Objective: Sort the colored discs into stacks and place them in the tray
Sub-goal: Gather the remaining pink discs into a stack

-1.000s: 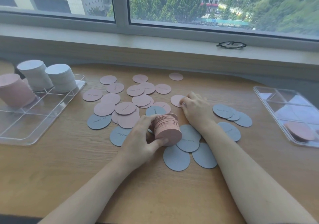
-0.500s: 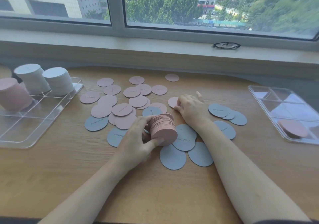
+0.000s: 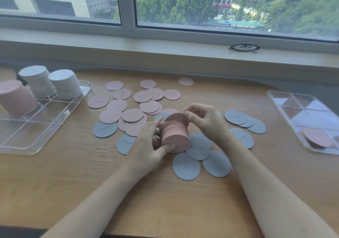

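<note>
- Closest in, two bare forearms reach up across the wooden tabletop [image 3: 77, 179], meeting at the middle of the scatter.
- Just ahead of them, loose grey discs [image 3: 185, 166] lie flat and overlapping on the tabletop, under and around the hands.
- Left hand [image 3: 146, 146] grips the pink stack [image 3: 175, 134] on its side: fingers curled over the far-left edge, thumb pressed under the near face. The stack is tipped, its flat face turned toward the camera, held just above the grey discs.
- Right hand [image 3: 205, 120] comes in over the top, thumb and forefinger pinching a single pink disc [image 3: 177, 118] at the far end of the stack; the other fingers are loosely curled above it.
- Off to the right, more grey discs overlap beside the right wrist.
- Beyond the hands, loose pink discs [image 3: 113, 115] spread across the tabletop, several with handwriting on them, some overlapping.
- Far left, the clear divided tray [image 3: 44, 127] holds one tall pink pile [image 3: 17, 98] and two tall white piles [image 3: 65, 85] in its back compartments; the near compartments show only the wood beneath.
- Far right, a second clear tray [image 3: 286, 100] carries a short pink pile [image 3: 316, 138] in its near compartment.
- At the back, a pair of glasses [image 3: 244, 47] sits on the window sill [image 3: 165, 54].
</note>
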`<state>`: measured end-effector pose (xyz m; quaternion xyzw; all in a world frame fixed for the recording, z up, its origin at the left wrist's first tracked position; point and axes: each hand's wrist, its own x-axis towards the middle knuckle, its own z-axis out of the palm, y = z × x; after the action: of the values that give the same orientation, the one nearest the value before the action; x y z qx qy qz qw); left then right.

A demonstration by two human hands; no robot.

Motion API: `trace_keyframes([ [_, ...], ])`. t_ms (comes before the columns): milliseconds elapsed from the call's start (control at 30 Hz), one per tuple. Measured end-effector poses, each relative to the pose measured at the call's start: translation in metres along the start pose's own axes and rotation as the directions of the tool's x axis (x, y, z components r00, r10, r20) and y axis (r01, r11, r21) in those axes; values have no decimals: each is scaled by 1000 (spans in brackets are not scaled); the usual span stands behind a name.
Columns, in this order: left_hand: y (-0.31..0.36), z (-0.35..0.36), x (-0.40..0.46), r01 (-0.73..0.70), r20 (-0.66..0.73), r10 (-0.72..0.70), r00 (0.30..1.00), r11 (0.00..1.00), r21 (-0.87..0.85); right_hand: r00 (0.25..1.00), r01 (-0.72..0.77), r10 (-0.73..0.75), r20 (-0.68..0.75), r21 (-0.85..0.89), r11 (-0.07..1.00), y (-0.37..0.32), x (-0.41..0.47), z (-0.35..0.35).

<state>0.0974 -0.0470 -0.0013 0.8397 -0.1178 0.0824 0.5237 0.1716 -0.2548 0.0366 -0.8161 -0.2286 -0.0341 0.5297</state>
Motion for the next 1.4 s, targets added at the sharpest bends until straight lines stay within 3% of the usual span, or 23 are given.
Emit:
trace_keyframes([
  [100, 2, -1, -1, 10, 9, -10, 1000, 1000, -20, 985, -11, 19, 172, -43, 999, 3, -1, 9],
  [167, 6, -3, -2, 13, 14, -13, 1000, 1000, -23, 981, 2, 15, 193, -87, 996, 3, -2, 12],
  [267, 10, -3, -2, 19, 15, -19, 1000, 1000, -20, 998, 8, 1, 59, -150, 989, 9, 0, 13],
  [367, 11, -4, -2, 22, 14, -22, 1000, 1000, -9, 996, 56, -75, -40, -362, 930, 27, 9, 13],
  [500, 9, -5, -2, 12, 16, -12, 1000, 1000, -4, 991, 130, -90, 98, -574, 808, 45, 21, 15],
  [700, 5, -5, 0, 44, 26, -44, 999, 999, -21, 971, 115, 42, 236, -612, 783, 46, 29, 24],
  [800, 5, -5, 0, 44, 33, -43, 999, 999, -16, 981, 92, 33, 193, -604, 792, 44, 29, 22],
  [1100, 7, -5, -1, 62, 41, -61, 997, 998, -24, 990, 141, -106, 94, -717, 682, 43, 27, 15],
  [1233, 8, -5, -1, 72, 29, -71, 997, 997, -21, 987, 139, -159, 35, -689, 711, 34, 23, 7],
  [1400, 12, -5, -2, 58, 26, -58, 998, 998, -17, 967, 29, -180, -179, -626, 780, 28, 14, -4],
])
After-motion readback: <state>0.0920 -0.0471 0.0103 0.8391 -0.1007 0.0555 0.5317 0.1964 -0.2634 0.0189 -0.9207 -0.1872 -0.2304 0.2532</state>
